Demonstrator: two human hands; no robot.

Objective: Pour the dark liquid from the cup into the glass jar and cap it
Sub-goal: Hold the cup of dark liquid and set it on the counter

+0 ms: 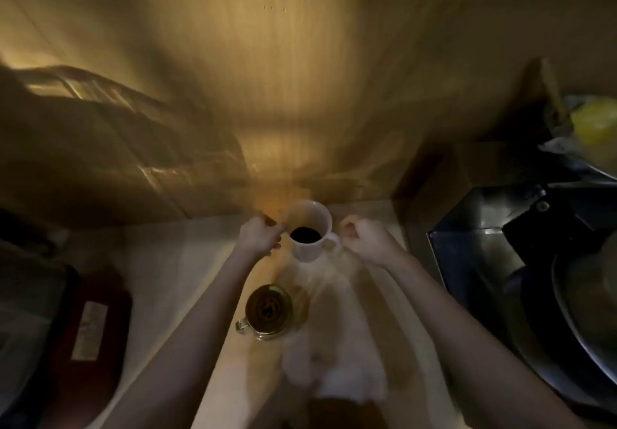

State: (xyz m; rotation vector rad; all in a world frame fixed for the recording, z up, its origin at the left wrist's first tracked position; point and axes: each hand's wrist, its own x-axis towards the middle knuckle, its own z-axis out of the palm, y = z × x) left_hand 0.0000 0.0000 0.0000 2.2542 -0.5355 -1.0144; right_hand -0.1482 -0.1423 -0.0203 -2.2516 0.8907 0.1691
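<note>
The white cup [310,231] stands full of dark liquid on the worktop [187,268], nothing poured yet into the glass jar [267,310] nearer the person, and both hands' fingers sit curled beside the cup, holding nothing.

1. A pale surface [173,278] runs down the middle of the view, dimly lit.
2. A wood-toned wall [300,78] rises behind it, catching a warm glow.
3. A dark red flat object with a pale label [90,328] lies at the left.
4. A metal sink [484,245] sits at the right, with a large round metal pan [587,312] in it.
5. Something yellow [594,121] rests above the sink, blurred.
</note>
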